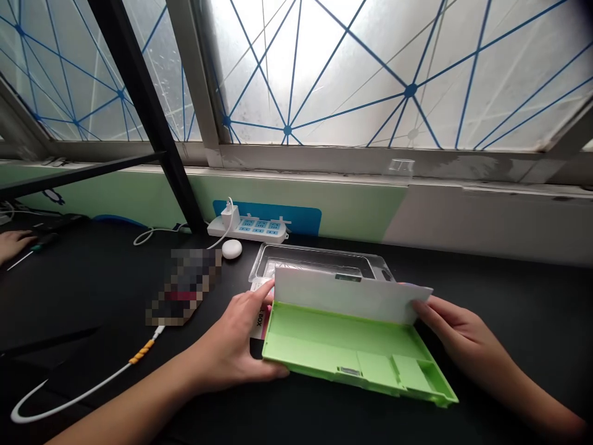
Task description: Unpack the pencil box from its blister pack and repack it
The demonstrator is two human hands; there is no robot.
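A light green pencil case [333, 330] is opened out in front of me, with its lid [343, 293] raised at the back and showing a whitish inner face. My left hand [248, 340] grips the case's left end, thumb along the front edge. On the other side, my right hand [445, 318] pinches the right edge of the lid; its other fingers are hidden behind. The case's tray has small compartments at the right and nothing shows in it. Behind the lid lies a clear plastic package tray [319, 253]. A pink and white printed card [257, 321] peeks out by my left hand.
A white power strip [250, 230] with a plugged charger stands by the wall, near a small round white case [231, 249]. A pixelated device [185, 290] has a white cable [92, 395]. At far left, another person's hand [16, 244] is beside a screwdriver [34, 249]. A black frame post [148, 111] rises there.
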